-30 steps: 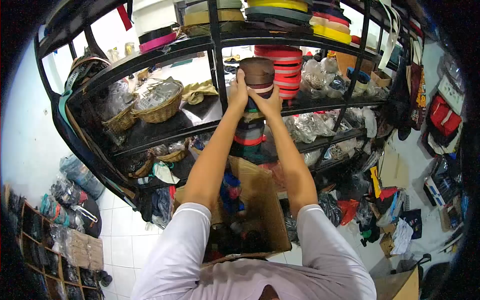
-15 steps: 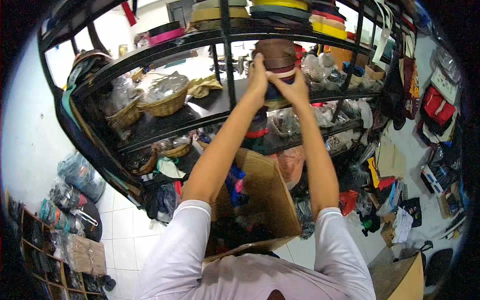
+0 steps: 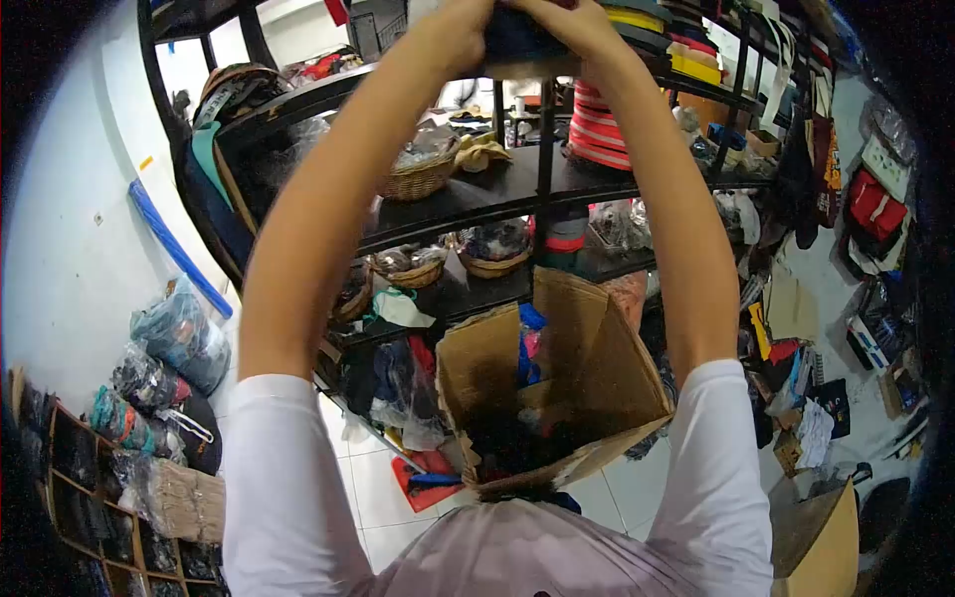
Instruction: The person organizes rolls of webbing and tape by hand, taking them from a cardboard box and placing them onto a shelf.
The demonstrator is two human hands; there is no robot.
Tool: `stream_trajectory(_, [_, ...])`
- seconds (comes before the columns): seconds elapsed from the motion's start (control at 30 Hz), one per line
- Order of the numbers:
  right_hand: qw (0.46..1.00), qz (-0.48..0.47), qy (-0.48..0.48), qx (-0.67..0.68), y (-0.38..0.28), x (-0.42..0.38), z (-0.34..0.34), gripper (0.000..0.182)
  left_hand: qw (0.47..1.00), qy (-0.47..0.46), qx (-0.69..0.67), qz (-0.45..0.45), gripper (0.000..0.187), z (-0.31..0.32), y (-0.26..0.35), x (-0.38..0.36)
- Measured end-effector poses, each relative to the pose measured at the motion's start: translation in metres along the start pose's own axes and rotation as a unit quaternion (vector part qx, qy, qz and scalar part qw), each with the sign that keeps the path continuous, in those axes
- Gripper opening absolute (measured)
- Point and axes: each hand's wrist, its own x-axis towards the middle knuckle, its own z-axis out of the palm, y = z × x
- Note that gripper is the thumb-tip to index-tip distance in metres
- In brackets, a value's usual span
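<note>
A black rack (image 3: 546, 149) fills the background, its shelves loaded with goods. An open cardboard box (image 3: 607, 398) stands in front of the rack, below its middle shelves. A dark stack of rolls (image 3: 527, 42) is held high before the rack's upper shelf, partly cut off by the top of the frame. The left hand (image 3: 464, 32) grips its left side and the right hand (image 3: 581, 27) its right, each grip closed on the stack (some fingers fall out of frame). Red-and-white rolls (image 3: 597, 129) sit on the rack's middle shelf, as does a wicker basket (image 3: 418, 183). Beside that basket on the rack lies a small tan cloth (image 3: 481, 153).
</note>
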Motion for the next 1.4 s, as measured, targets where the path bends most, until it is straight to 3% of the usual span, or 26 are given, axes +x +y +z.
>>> stream_trajectory(0.03, [0.987, -0.042, -0.129, 0.082, 0.008, 0.023, 0.016, 0.072, 1.0, -0.017, 0.006, 0.012, 0.088, -0.016, 0.004, 0.014])
stream_trajectory(0.07, [0.997, -0.024, -0.055, 0.056, -0.003, 0.022, 0.041, 0.071, 0.993, 0.105, 0.057, 0.005, 0.09, -0.027, 0.021, 0.005])
stream_trajectory(0.1, [0.999, -0.018, -0.03, -0.006, -0.018, 0.023, 0.061, 0.073, 0.998, 0.061, 0.032, -0.002, 0.088, -0.054, 0.033, 0.01])
stream_trajectory(0.2, [0.991, 0.012, -0.114, 0.075, -0.033, 0.027, 0.119, 0.066, 0.988, 0.128, 0.081, 0.013, 0.087, -0.106, 0.067, -0.007])
stream_trajectory(0.3, [0.978, -0.026, -0.167, 0.12, 0.005, 0.081, 0.185, 0.072, 0.963, 0.233, 0.135, -0.008, 0.086, -0.127, 0.08, -0.036])
stream_trajectory(0.37, [0.971, 0.026, -0.187, 0.147, 0.002, 0.078, 0.213, 0.076, 0.924, 0.312, 0.218, -0.017, 0.087, -0.161, 0.09, -0.034])
stream_trajectory(0.43, [0.956, 0.025, -0.208, 0.207, 0.019, 0.098, 0.247, 0.066, 0.95, 0.266, 0.163, 0.032, 0.087, -0.211, 0.091, -0.013])
stream_trajectory(0.5, [0.976, 0.025, -0.166, 0.14, 0.025, 0.098, 0.267, 0.062, 0.931, 0.304, 0.198, 0.035, 0.087, -0.231, 0.087, -0.013])
stream_trajectory(0.57, [0.969, -0.014, -0.203, 0.14, 0.03, 0.105, 0.275, 0.061, 0.913, 0.351, 0.191, 0.082, 0.092, -0.26, 0.075, 0.002])
stream_trajectory(0.63, [0.962, 0.063, -0.261, 0.046, 0.021, 0.103, 0.265, 0.092, 0.92, 0.341, 0.185, 0.047, 0.098, -0.299, 0.075, 0.031])
stream_trajectory(0.67, [0.96, 0.035, -0.278, 0.026, 0.021, 0.106, 0.263, 0.096, 0.922, 0.34, 0.18, 0.043, 0.098, -0.304, 0.073, 0.035])
stream_trajectory(0.77, [0.945, 0.082, -0.315, -0.039, 0.02, 0.108, 0.25, 0.088, 0.931, 0.299, 0.206, 0.047, 0.101, -0.31, 0.068, 0.048])
stream_trajectory(0.87, [0.947, 0.074, -0.307, -0.065, 0.029, 0.119, 0.257, 0.086, 0.895, 0.357, 0.266, 0.022, 0.107, -0.306, 0.067, 0.052])
stream_trajectory(1.03, [0.905, -0.004, -0.379, -0.193, 0.018, 0.125, 0.248, 0.088, 0.889, 0.248, 0.371, -0.106, 0.117, -0.423, 0.089, 0.182])
stream_trajectory(1.1, [0.913, 0.054, -0.306, -0.263, 0.019, 0.119, 0.242, 0.089, 0.883, 0.215, 0.393, -0.139, 0.12, -0.412, 0.083, 0.173])
stream_trajectory(1.13, [0.91, 0.046, -0.369, -0.184, 0.017, 0.114, 0.235, 0.092, 0.901, 0.225, 0.361, -0.087, 0.11, -0.379, 0.065, 0.122])
stream_trajectory(1.2, [0.92, 0.031, -0.351, -0.172, 0.024, 0.109, 0.232, 0.094, 0.925, 0.242, 0.293, 0.019, 0.094, -0.307, 0.066, 0.053])
stream_trajectory(1.4, [0.948, 0.002, -0.27, -0.169, 0.036, 0.092, 0.23, 0.102, 0.932, 0.238, 0.267, 0.063, 0.098, -0.262, 0.059, 0.003])
